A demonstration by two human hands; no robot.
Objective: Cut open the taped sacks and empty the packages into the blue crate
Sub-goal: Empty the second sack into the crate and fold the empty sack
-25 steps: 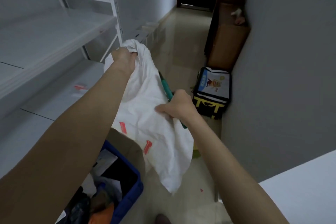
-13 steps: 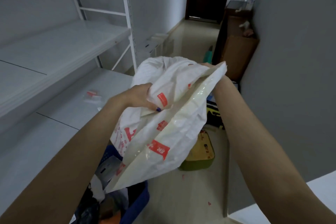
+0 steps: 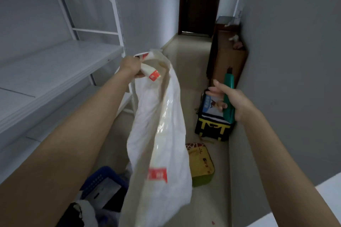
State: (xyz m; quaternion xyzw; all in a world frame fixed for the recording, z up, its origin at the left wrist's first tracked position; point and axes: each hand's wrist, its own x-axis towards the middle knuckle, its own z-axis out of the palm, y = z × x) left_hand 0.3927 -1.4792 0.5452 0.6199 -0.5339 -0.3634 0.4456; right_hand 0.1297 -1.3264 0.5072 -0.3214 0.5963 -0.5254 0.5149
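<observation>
My left hand point(image 3: 131, 67) grips the top edge of a white plastic sack point(image 3: 158, 145) with red printed labels. The sack hangs limp and long, its lower end over the blue crate point(image 3: 100, 177) at the bottom left. Several packages lie in the crate. My right hand point(image 3: 228, 100) is out to the right, apart from the sack, and holds a green utility knife point(image 3: 229, 96) upright against the palm with the fingers partly spread.
White metal shelving point(image 3: 55, 64) runs along the left. On the floor to the right sit a black and yellow insulated bag point(image 3: 212, 127) and a yellow-green package point(image 3: 201, 166). A brown cabinet point(image 3: 227, 57) stands against the grey wall; a dark door closes the corridor's far end.
My right hand has let go of the sack and swung out to the right with the knife. The sack, held up by both hands before, now hangs from my left hand alone.
</observation>
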